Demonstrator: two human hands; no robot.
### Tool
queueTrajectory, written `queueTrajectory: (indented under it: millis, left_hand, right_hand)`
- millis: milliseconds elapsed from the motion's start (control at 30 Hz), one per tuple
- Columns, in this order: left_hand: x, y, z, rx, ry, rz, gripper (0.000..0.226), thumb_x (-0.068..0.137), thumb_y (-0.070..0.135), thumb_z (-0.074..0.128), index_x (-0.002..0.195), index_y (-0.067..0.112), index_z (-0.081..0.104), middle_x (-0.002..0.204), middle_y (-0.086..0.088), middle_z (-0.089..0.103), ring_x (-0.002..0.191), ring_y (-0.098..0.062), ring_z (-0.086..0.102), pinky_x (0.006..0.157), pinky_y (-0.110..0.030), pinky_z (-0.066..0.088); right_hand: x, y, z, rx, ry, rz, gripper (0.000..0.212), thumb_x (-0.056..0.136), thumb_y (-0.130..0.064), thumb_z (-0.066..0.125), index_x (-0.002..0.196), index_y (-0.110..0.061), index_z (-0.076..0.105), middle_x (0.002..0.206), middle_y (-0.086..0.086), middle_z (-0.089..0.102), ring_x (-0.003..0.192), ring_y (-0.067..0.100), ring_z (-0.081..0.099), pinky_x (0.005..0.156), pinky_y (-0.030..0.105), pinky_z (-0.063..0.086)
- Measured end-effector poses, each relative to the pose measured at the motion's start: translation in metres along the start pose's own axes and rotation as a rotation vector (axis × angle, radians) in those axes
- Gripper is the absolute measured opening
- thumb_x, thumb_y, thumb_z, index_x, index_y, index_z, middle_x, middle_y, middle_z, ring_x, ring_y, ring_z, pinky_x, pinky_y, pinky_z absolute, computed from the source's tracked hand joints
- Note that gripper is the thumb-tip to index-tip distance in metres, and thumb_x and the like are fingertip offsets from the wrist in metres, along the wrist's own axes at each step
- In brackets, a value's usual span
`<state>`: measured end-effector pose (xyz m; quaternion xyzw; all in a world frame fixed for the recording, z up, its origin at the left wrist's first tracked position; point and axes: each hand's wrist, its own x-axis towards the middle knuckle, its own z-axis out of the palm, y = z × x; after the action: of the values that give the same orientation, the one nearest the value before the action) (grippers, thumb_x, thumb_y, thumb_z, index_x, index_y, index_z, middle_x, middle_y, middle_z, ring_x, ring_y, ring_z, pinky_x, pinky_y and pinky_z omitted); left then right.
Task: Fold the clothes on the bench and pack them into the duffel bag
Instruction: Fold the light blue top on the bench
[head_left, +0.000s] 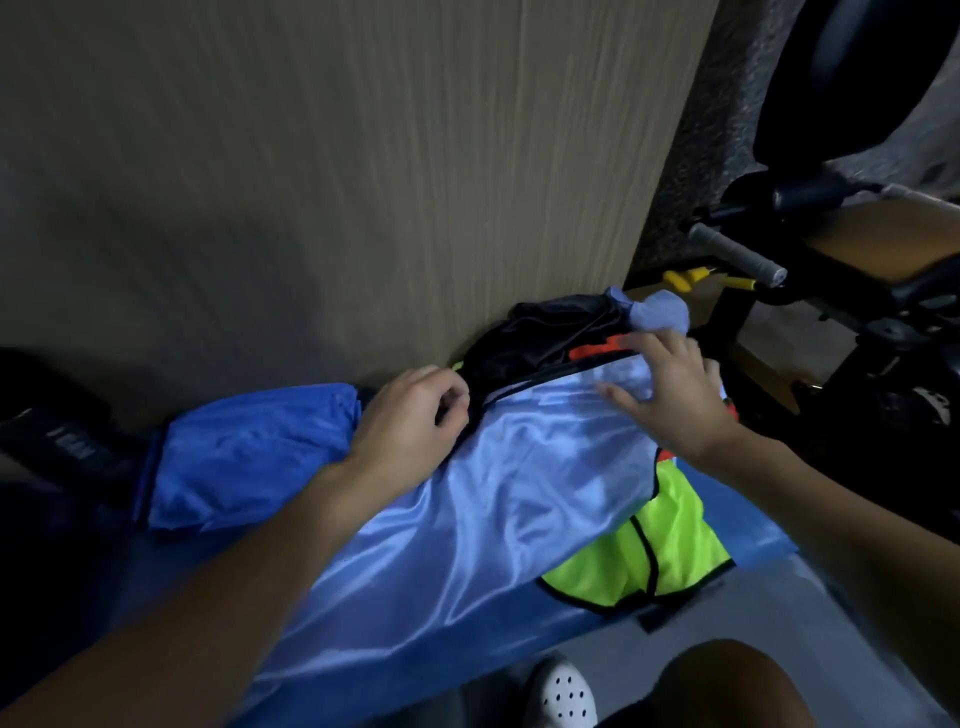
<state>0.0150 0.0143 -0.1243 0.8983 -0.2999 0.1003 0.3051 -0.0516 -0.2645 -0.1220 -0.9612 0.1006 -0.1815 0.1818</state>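
Head view: light-blue satin garment (493, 493) — lying under both hands.
Left hand (410, 415): pinches its dark-trimmed edge.
Right hand (670, 395): fingers spread over its far end.

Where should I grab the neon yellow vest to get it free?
Probably pinch the neon yellow vest at its exposed black-trimmed edge, coming from the right front: its other side lies tucked under the shiny light blue garment.

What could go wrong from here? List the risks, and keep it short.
1. The light blue garment looks shiny and slick, so it may slide while the left hand and right hand handle it.
2. The yellow vest lies partly under it near the bench edge and could be dragged off.
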Motion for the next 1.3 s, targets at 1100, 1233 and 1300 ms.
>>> queueTrajectory:
  millis: [1100,1233,1300]
  left_hand:
    - [-0.231,-0.084,-0.098,-0.419,-0.011,-0.704,0.052,0.089,0.005,0.068,0.135,0.021,0.049,0.085,0.004,0.067,0.079,-0.004,0.065,0.071,-0.020,0.052]
    - [-0.230,-0.090,-0.113,-0.531,-0.187,-0.676,0.040,0.093,0.017,0.068,0.129,0.028,0.056,0.082,0.000,0.071,0.076,-0.006,0.065,0.082,-0.027,0.051]
    - [-0.229,-0.097,-0.117,-0.456,-0.147,-0.678,0.015,0.096,0.026,0.063,0.110,0.025,0.067,0.077,0.001,0.071,0.068,-0.003,0.061,0.075,-0.030,0.050]
  right_hand:
    - [-0.115,-0.226,0.144,-0.004,-0.264,-0.675,0.054,0.082,-0.026,0.075,0.132,-0.022,0.056,0.114,-0.007,0.064,0.115,0.019,0.053,0.092,0.034,0.027]
    - [-0.115,-0.225,0.144,0.005,-0.256,-0.728,0.025,0.080,-0.011,0.066,0.100,-0.026,0.071,0.083,-0.009,0.064,0.090,0.019,0.060,0.085,0.034,0.027]
    - [-0.117,-0.214,0.143,0.023,-0.252,-0.768,0.026,0.075,-0.012,0.060,0.095,-0.025,0.070,0.083,-0.010,0.064,0.083,0.018,0.062,0.084,0.033,0.026]
